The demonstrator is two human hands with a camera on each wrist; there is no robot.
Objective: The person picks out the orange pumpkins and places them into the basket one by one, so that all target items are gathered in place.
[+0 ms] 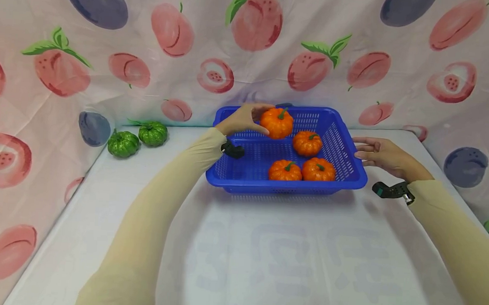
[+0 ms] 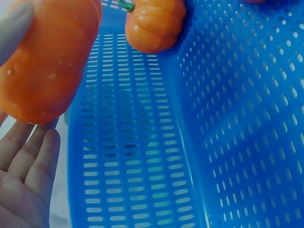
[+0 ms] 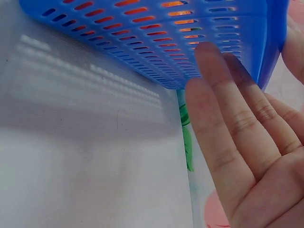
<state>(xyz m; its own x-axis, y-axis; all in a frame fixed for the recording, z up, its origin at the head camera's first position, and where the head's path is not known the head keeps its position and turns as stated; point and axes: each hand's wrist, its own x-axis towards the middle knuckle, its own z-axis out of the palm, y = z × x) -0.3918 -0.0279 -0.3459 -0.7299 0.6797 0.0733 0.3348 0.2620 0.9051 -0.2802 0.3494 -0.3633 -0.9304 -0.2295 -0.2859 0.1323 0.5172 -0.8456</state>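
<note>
My left hand (image 1: 246, 119) holds a small orange pumpkin (image 1: 277, 123) with a green stem over the back left part of a blue perforated plastic basket (image 1: 286, 190). In the left wrist view, the fingers (image 2: 37, 161) lie under this pumpkin (image 2: 50, 61) and the thumb is on its other side. Three other orange pumpkins sit in the basket: one towards the back (image 1: 307, 144) and two along the front wall, on the right. At the basket's right side is my right hand (image 1: 383, 155). Its fingers (image 3: 237, 118) are stretched out against the perforated wall (image 3: 223, 28), with the thumb near the rim.
Two green pumpkins, one nearer (image 1: 122, 144) and one farther (image 1: 153, 134), stand on the white table (image 1: 288, 261) left of the basket. Behind the table hangs a fruit-print cloth (image 1: 169, 79), close to the basket's back rim. Dark wrist cameras are strapped to both sleeves.
</note>
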